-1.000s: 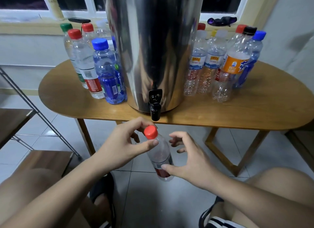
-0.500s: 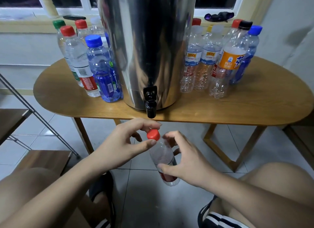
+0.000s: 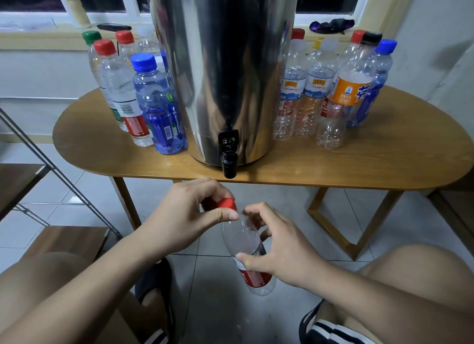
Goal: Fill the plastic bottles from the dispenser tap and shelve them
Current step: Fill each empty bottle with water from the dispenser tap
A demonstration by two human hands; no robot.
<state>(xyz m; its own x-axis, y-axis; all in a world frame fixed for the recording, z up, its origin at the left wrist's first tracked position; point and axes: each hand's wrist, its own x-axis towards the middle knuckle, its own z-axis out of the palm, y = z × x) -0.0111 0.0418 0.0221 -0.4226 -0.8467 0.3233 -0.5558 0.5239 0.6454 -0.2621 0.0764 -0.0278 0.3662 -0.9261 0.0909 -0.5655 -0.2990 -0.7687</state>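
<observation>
I hold a clear plastic bottle with a red label tilted below the table edge. My right hand grips its body with thumb and curled fingers. My left hand pinches the red cap on its neck. The black tap of the steel dispenser hangs just above the cap. Several capped bottles stand left of the dispenser, and several clear ones stand on its right.
The wooden table carries the dispenser and bottles. A metal-framed shelf with wooden boards stands at the left. My knees and sandals sit low in view over a tiled floor. A window sill runs behind the table.
My right hand closed in from beside the bottle and now grips its body. The bottle tipped further, its base swinging right. My left hand kept its pinch on the cap.
</observation>
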